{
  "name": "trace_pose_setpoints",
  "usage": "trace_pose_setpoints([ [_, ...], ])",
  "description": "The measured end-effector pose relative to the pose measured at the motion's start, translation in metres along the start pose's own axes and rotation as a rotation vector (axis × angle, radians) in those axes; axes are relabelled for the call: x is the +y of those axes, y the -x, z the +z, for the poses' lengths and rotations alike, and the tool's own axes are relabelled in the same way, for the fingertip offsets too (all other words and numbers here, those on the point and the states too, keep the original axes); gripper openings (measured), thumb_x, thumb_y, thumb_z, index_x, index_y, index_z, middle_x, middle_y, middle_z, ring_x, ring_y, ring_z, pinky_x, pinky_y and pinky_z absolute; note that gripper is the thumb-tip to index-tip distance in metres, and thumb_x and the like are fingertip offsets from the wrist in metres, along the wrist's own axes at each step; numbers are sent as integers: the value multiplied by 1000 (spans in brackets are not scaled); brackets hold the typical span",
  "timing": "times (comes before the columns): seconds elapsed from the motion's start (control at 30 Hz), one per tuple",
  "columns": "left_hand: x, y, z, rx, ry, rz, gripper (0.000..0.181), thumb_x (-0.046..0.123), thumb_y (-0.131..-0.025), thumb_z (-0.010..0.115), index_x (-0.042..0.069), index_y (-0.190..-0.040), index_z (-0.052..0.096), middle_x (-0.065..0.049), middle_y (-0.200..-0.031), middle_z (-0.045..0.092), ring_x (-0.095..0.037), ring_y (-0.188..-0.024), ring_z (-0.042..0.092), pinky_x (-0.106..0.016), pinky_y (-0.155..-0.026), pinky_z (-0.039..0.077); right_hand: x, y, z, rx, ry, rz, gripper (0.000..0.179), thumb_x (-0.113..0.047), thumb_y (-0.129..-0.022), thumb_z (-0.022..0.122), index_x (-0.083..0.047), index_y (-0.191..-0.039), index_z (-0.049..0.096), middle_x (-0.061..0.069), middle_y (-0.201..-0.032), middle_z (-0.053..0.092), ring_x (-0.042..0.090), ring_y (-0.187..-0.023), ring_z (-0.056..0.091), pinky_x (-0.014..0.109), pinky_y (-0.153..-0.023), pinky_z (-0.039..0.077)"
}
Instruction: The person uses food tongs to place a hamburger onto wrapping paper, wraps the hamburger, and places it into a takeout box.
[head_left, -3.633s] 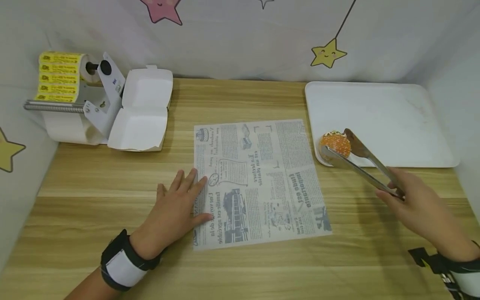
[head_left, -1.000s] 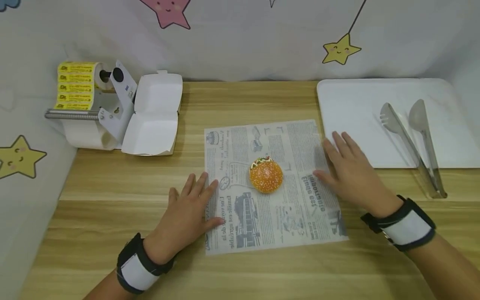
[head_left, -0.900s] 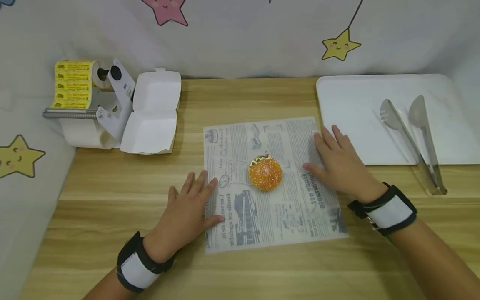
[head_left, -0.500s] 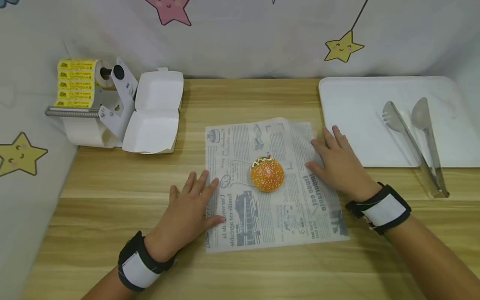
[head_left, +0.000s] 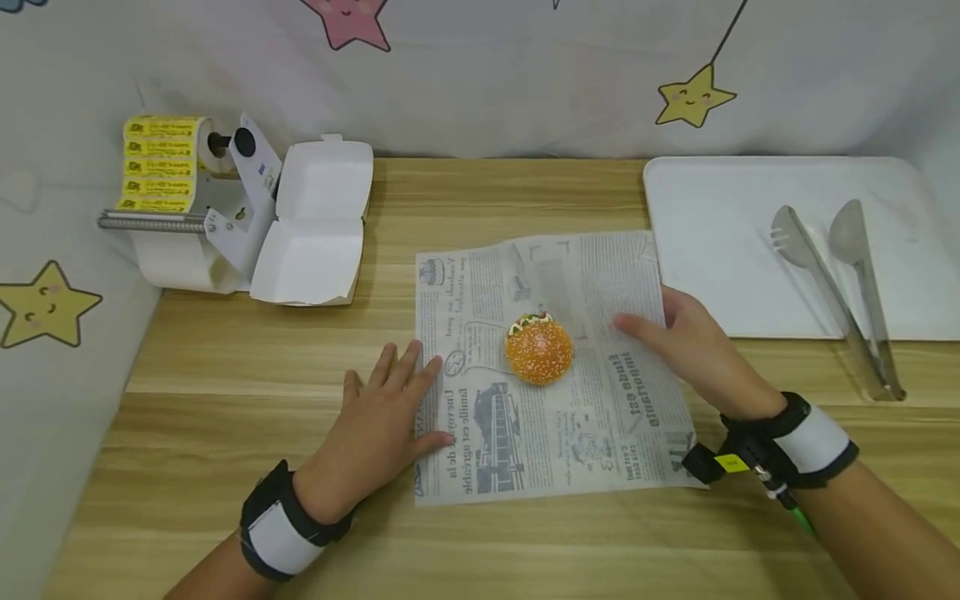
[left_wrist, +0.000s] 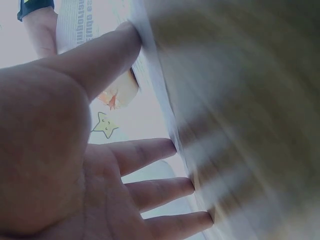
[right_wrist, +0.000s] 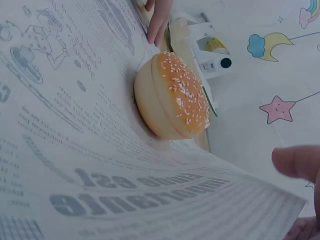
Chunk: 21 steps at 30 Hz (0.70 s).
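Observation:
A sesame-seed burger (head_left: 540, 350) sits on a sheet of printed wrapping paper (head_left: 570, 450), close to its middle. My left hand (head_left: 367, 425) is spread over the paper's left edge; in the left wrist view its fingertips touch the surface along that edge. At the right edge, my right hand (head_left: 701, 354) holds the paper, thumb above and the other fingers hidden beneath. In the right wrist view the paper (right_wrist: 65, 120) slopes up towards this hand, and the burger (right_wrist: 175, 95) stands apart from the thumb (right_wrist: 295, 160).
Metal tongs (head_left: 870, 292) lie on the white tray (head_left: 712, 225) at the right, their joined end over its front edge. An open white burger box (head_left: 307, 262) stands at the back left. Beside it is a label dispenser (head_left: 247, 192) with a yellow label roll (head_left: 159, 167).
The burger has gone from the tray to the paper, and the tongs were laid down. Since then my right hand has slid its fingers under the paper's right edge and raised it.

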<state>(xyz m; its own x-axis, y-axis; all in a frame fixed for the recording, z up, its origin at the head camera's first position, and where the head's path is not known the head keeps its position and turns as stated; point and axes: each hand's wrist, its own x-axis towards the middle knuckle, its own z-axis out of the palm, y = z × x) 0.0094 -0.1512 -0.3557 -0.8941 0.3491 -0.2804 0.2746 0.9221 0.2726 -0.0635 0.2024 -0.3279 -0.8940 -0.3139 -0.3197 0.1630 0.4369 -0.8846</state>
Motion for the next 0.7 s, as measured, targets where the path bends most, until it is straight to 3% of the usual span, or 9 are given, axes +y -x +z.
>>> trace_pose_setpoints([
  [0.07,0,0,0,2,0,1,91,52,-81,82,8,-153,46,-24,-161,30,-53,-147,24,-84,-101,22,0,1,1,29,68,-44,50,-24,-109,50,-6,-154,38,21,-138,57,34,-111,67,43,-83,59],
  [0.2,1,0,0,2,3,1,91,51,-81,82,8,-153,46,-24,-161,30,-52,-147,24,-84,-102,22,0,1,3,122,226,-143,54,-9,-109,44,-7,-160,29,25,-154,42,43,-130,53,58,-97,50],
  [0.27,1,0,0,1,2,1,91,51,-82,82,8,-153,46,-24,-161,30,-52,-147,24,-84,-102,22,1,0,5,160,292,-168,56,-5,-108,43,-10,-161,28,22,-159,37,41,-137,46,56,-100,47],
  [0.33,1,0,0,2,2,4,90,51,-82,82,8,-152,46,-24,-161,30,-53,-147,24,-84,-101,22,2,1,6,168,333,-184,55,-4,-108,42,-15,-161,31,17,-160,37,37,-136,48,45,-93,50],
  [0.43,1,0,0,2,3,4,90,51,-81,82,8,-152,47,-25,-161,30,-53,-147,24,-84,-101,22,4,4,10,136,402,-241,55,-1,-107,41,-20,-159,37,9,-161,37,30,-141,44,39,-101,48],
  [0.53,1,0,-1,-2,3,0,90,51,-81,82,8,-152,47,-24,-161,30,-53,-147,23,-84,-101,22,7,8,14,61,484,-334,59,5,-104,47,-21,-157,42,6,-163,34,30,-148,35,49,-114,36],
  [0.6,1,0,-1,-6,1,-3,90,51,-82,82,8,-153,46,-24,-161,30,-52,-147,23,-84,-101,22,8,11,18,23,550,-401,63,8,-100,53,-21,-155,45,6,-164,33,32,-149,33,55,-115,32],
  [0.7,1,0,-1,-10,2,-7,90,51,-82,82,8,-153,46,-24,-162,29,-52,-147,23,-84,-102,22,11,12,23,-21,652,-505,65,10,-96,58,-20,-153,48,8,-164,33,33,-149,33,54,-116,32],
])
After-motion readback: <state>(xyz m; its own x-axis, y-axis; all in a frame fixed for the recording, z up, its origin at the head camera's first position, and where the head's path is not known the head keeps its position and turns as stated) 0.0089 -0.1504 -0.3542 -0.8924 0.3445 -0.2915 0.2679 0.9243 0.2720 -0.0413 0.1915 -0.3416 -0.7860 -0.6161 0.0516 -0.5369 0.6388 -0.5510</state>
